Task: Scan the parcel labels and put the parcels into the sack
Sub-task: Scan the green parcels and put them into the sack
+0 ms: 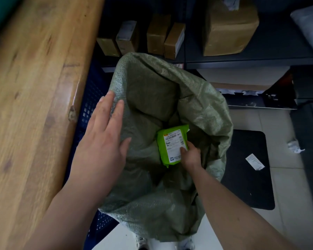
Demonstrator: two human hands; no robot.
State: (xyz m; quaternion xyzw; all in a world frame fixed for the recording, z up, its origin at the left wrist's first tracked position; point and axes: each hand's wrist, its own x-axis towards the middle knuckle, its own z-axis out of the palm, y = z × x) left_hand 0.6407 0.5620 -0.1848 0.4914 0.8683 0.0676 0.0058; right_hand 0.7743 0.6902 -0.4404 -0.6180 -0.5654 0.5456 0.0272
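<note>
A green woven sack [202, 109] stands open on the floor below me. Deep inside its mouth my right hand [191, 156] grips a small bright green parcel [167, 156] by its lower right corner, thumb on the white printed label, which faces up. My left hand [103, 139] lies with straight, spread fingers against the sack's left rim, holding nothing. The bottom of the sack is dark and folded, and nothing else shows inside it.
A wooden table [34, 105] runs along the left, with a blue plastic crate [92, 105] between it and the sack. Brown cardboard boxes [228, 31] sit on dark shelves behind. A black mat [249, 170] and paper scraps [255, 161] lie on the tiled floor at right.
</note>
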